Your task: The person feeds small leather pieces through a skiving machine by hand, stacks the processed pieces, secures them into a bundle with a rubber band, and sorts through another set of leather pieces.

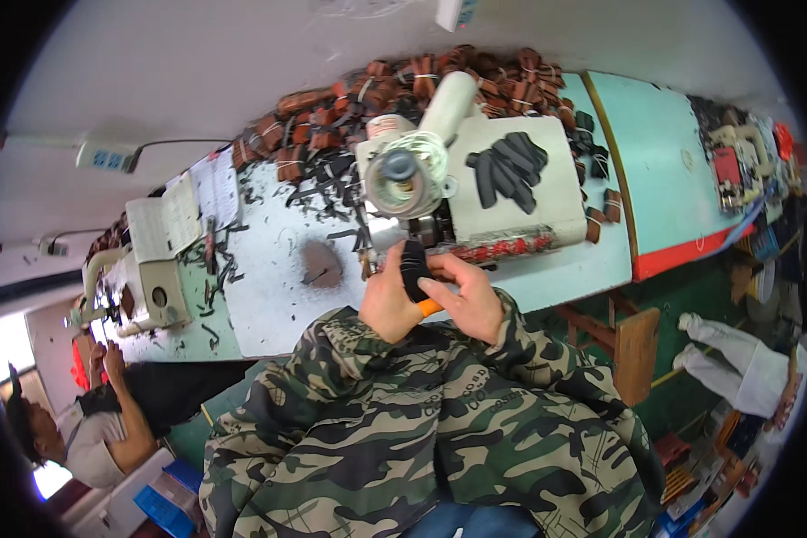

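The left hand (pixel 390 302) and right hand (pixel 466 298) meet near the table's near edge, their fingers curled in and gripping 1 black piece (pixel 412 269) between them. An orange handle (pixel 429 308) juts out on the near side of that piece; which of the 2 hands bears it, I cannot tell.

Far of the hands, room is tight: the white machine (pixel 449 103) stands just beyond the fingertips, and its pale bed (pixel 560 166), with a red-marked near side, reaches right, carrying a fanned pile of dark strips (pixel 509 170). Brown bundles (pixel 359 99) crowd the table's far edge.

Room for moving lies to the left, where the white table (pixel 269 300) runs past a brown patch (pixel 321 263) toward scattered scraps and an open notebook (pixel 164 220). To the right, a wooden stool (pixel 635 354) stands on the green floor, beyond the near edge.
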{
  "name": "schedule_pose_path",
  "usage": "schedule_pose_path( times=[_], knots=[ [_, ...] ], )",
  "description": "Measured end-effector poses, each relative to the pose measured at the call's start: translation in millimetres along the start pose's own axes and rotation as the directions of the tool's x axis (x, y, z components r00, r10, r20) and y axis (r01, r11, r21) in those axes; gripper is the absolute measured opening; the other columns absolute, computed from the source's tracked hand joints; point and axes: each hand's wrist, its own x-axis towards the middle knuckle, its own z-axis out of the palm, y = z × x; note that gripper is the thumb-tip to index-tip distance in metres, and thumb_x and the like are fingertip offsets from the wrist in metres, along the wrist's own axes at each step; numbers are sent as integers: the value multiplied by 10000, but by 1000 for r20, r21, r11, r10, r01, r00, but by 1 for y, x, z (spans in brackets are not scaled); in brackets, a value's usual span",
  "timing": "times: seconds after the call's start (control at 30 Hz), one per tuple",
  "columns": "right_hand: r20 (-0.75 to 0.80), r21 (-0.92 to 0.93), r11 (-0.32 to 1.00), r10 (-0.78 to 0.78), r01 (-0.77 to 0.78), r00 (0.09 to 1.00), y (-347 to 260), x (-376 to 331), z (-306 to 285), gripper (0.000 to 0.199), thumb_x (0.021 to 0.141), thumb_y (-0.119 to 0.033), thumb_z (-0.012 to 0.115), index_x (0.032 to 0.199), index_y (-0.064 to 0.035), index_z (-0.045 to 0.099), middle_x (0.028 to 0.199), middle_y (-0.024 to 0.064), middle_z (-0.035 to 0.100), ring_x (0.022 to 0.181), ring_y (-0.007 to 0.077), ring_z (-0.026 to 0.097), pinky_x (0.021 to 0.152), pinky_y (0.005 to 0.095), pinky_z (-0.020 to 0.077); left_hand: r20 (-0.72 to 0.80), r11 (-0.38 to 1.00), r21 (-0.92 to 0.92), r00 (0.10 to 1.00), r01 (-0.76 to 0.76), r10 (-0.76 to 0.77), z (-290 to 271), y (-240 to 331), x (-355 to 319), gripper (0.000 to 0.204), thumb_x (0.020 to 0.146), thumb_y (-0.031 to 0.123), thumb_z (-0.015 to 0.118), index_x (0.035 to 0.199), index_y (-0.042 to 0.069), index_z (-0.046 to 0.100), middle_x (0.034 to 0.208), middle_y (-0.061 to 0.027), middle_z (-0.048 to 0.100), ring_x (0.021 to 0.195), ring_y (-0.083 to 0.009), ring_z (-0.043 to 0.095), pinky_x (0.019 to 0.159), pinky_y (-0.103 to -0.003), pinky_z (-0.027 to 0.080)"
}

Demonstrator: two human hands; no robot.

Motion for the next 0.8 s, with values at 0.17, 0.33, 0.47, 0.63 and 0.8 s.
schedule_pose_path(
  times=[0.17, 0.33, 0.47, 0.63, 0.8],
  knots=[
    [112, -349, 931, -75, 110, 991, -15, 5, -3, 334, 790, -131, 689, 1066, 19, 574, 932, 88, 649, 880, 151, 601, 774, 285, 476, 75, 986, 131, 993, -102, 93, -8, -13, 2, 620, 709, 158, 686, 1240, 54, 384, 842, -219, 633, 757, -404, 628, 649, -460, 501],
    [37, -151, 988, -29, 34, 999, -11, 11, 1, 351, 744, -120, 726, 1039, -10, 572, 812, -1, 596, 668, 55, 481, 615, 213, 424, 137, 988, 122, 988, -92, 75, -16, -5, 0, 638, 695, 153, 678, 1249, 51, 379, 824, -223, 628, 741, -401, 626, 641, -467, 499],
    [-8, -54, 998, -24, 23, 1000, -5, 14, -2, 370, 740, -104, 727, 1050, 4, 554, 833, 5, 603, 696, 47, 510, 626, 202, 441, 92, 987, 131, 992, -98, 86, -13, 1, -2, 650, 701, 160, 687, 1261, 57, 374, 837, -199, 639, 740, -382, 631, 630, -453, 504],
    [-32, -69, 998, -10, 8, 999, -15, 12, 2, 357, 738, -105, 727, 1029, 7, 554, 848, 18, 617, 724, 52, 539, 655, 211, 461, -52, 960, 228, 982, -165, 181, -3, -11, -7, 577, 709, 169, 688, 1221, 98, 429, 846, -165, 649, 734, -363, 633, 607, -436, 501],
    [-31, -232, 973, -3, -4, 1000, -19, 9, -1, 365, 760, -156, 721, 1035, 3, 542, 825, 65, 630, 720, 96, 583, 666, 226, 472, -91, 923, 344, 972, -173, 216, -8, -10, -4, 377, 714, 161, 663, 1056, 115, 511, 817, -137, 635, 695, -355, 620, 584, -446, 484]
  ],
)
